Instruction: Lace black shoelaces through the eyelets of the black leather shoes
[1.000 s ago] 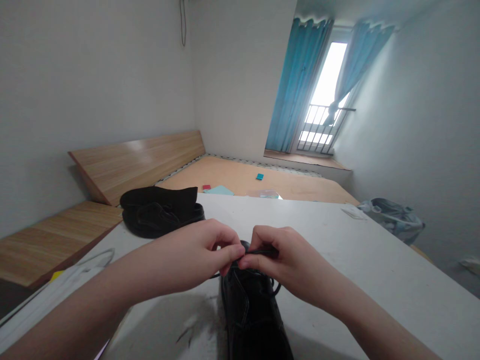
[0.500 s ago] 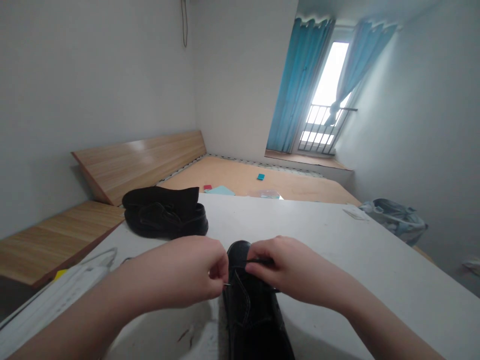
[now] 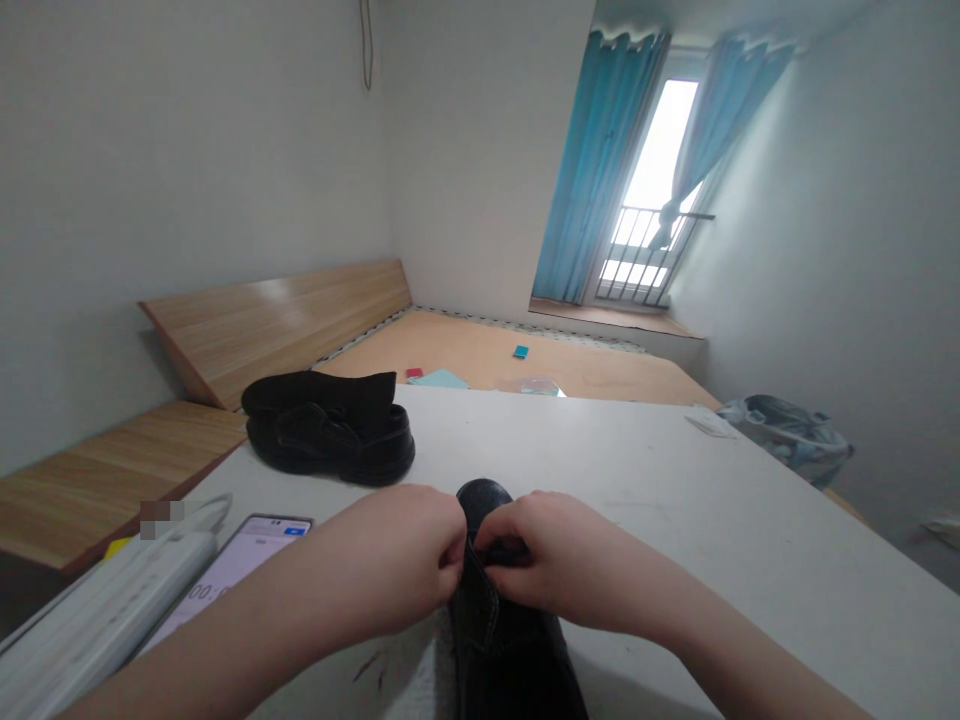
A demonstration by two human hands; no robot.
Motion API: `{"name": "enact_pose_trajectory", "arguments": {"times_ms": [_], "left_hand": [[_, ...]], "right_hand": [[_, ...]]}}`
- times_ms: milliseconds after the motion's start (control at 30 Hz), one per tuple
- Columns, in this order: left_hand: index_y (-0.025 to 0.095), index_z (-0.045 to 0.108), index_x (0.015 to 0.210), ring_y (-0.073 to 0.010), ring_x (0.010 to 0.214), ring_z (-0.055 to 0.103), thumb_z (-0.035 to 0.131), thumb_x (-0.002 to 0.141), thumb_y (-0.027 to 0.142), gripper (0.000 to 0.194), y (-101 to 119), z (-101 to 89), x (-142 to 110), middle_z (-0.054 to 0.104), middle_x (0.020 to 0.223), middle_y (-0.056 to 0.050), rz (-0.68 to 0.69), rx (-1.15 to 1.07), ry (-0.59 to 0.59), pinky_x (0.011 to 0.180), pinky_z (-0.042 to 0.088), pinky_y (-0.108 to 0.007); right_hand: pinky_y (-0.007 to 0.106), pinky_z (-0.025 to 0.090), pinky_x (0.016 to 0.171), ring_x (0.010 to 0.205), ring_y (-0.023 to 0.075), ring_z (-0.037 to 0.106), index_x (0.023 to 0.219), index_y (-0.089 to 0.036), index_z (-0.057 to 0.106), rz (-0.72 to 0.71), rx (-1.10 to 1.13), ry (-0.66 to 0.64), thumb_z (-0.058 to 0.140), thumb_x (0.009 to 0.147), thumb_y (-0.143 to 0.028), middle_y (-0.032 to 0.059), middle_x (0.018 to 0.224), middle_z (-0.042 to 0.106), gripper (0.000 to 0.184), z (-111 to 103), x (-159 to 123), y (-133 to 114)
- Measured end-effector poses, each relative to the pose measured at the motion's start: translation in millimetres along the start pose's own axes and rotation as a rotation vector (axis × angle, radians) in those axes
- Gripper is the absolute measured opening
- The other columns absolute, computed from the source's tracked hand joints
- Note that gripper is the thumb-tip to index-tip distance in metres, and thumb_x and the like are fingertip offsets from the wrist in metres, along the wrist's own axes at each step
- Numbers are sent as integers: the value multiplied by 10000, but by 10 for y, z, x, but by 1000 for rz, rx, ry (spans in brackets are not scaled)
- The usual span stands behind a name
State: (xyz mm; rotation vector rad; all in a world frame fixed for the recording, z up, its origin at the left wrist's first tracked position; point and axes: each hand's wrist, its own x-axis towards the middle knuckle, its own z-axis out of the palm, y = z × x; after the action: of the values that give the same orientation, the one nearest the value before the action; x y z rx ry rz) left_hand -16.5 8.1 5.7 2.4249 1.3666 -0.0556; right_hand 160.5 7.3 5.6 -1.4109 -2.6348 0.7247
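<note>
A black leather shoe (image 3: 517, 665) stands on the white table in front of me, its toe pointing away. My left hand (image 3: 427, 545) is closed at the left of the shoe's lacing, its fingertips pinched on a shoelace that mostly hides behind them. On the other side, my right hand (image 3: 544, 550) curls its thumb and fingers over the lace flap, with dark lace between them. Both hands touch the upper just behind the toe cap. The eyelets are largely covered.
A second black shoe (image 3: 330, 430) lies at the back left, a dark insole-like piece on top. At left are a phone (image 3: 232, 570) with a lit screen and a white power strip (image 3: 112, 610). Behind the white table (image 3: 622, 450) stretches a tan bed board (image 3: 600, 370); a bag-lined bin (image 3: 795, 440) stands right.
My left hand has moved slightly right and my right hand slightly left, closing in over the lacing. The left forearm shifted, uncovering the phone. The dark lace strand showing at my right fingers is now mostly hidden.
</note>
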Motion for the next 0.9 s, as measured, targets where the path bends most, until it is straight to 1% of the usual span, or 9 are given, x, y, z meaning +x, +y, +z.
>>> {"name": "enact_pose_trajectory", "arguments": {"times_ms": [133,267,333,433,533,667,767,833,900], "left_hand": [[207,698,631,-174,535,583,505,706,183,208,4,24,13,685,608,-35,-45,-51,12,486,275,-267],[212,683,730,-209,662,631,540,721,183,145,11,-47,8,711,722,-33,-52,-75,59,538,324,-274],[222,682,804,-216,727,634,527,801,232,155,29,-106,-9,715,787,-26,7,-146,87,588,368,-284],[242,680,882,-195,831,628,445,933,329,256,79,-192,-35,712,896,-2,141,-403,116,707,426,-285],[240,657,830,-148,770,595,399,984,381,332,138,-246,-61,661,798,28,234,-712,236,704,439,-245],[233,608,713,-105,541,463,445,984,375,347,188,-282,-142,478,582,53,351,-1116,531,524,406,-191],[258,644,745,-99,499,389,460,993,336,318,207,-296,-221,430,565,53,398,-1264,758,462,364,-173],[262,662,756,-97,499,364,484,987,341,302,215,-294,-241,422,566,49,379,-1260,823,449,331,-174],[251,669,753,-94,501,347,516,969,361,286,218,-288,-223,423,570,45,332,-1234,805,444,301,-181]], "right_hand": [[231,276,507,513,101,408,802,-205,739,36,71,3,613,743,-176,-36,580,570,142,37,43,-2],[231,266,490,523,99,403,722,-186,643,30,224,18,590,736,-157,-49,575,518,62,-38,45,92],[234,301,504,557,109,429,740,-186,594,12,397,136,572,786,-195,-39,612,532,52,-123,32,148],[244,376,574,627,123,479,785,-188,569,-103,661,399,573,863,-304,-21,675,559,140,-258,-6,190],[232,374,563,618,114,471,800,-193,588,-209,733,599,601,874,-319,-28,681,536,146,-354,-89,176],[238,333,506,564,118,428,854,-220,652,-214,489,700,480,974,-378,-36,624,453,263,-444,-275,159],[269,383,587,648,150,526,914,-225,668,-186,128,691,379,1015,-413,3,683,552,359,-508,-416,186],[297,389,624,681,177,566,906,-212,667,-107,-87,646,380,1009,-420,35,730,617,369,-538,-485,206],[306,368,593,633,185,560,814,-205,662,41,-205,508,394,996,-429,44,684,622,393,-555,-532,206]]}}
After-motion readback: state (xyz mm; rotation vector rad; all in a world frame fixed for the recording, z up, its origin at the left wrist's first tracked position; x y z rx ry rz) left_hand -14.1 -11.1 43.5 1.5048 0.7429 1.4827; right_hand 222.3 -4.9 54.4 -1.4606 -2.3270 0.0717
